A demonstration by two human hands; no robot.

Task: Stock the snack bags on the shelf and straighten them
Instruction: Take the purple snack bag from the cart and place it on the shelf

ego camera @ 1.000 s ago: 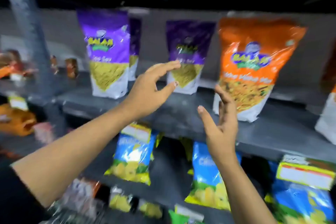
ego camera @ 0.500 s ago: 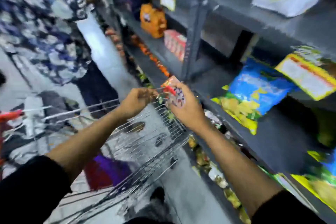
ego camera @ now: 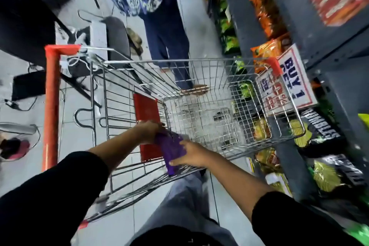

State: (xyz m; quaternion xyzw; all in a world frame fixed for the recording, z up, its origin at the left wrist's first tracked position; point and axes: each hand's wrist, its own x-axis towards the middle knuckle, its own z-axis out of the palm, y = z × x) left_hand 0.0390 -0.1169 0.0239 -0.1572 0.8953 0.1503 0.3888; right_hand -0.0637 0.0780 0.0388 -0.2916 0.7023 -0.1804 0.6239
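A purple snack bag (ego camera: 172, 151) was held over the near end of a wire shopping cart (ego camera: 199, 106), just above its rim on the side closest to the wearer. The bag's long axis ran from upper left to lower right, roughly along the cart's near wall, with its lower end pointing down toward the wearer's legs and reaching the rim wires. Its surface was a smooth, glossy film, slightly crumpled; any print was lost to blur.

The left hand (ego camera: 149, 132) was closed over the bag's upper end, fingers curled around it from the left. The right hand (ego camera: 192, 156) was pressed flat against the bag's right face, fingers wrapped toward the lower end — so both hands were clamped on the same bag. Both forearms were bare below black sleeves.

The cart was a grid of thin, bright metal wire with a tapering, boxy basket, a red plastic seat flap (ego camera: 147, 126) at its near end and an orange-red handle bar (ego camera: 52, 106) along the left. The basket floor appeared bare.

To the right stood a dark grey metal shelf unit (ego camera: 339, 70) with blurred packets in orange, green and black, and a white "BUY 1" sign (ego camera: 295, 80) tilted against the cart's far corner. Beyond the cart, another person's dark trousers (ego camera: 169, 42) and blue patterned top were seen on the pale tiled floor (ego camera: 119, 225).
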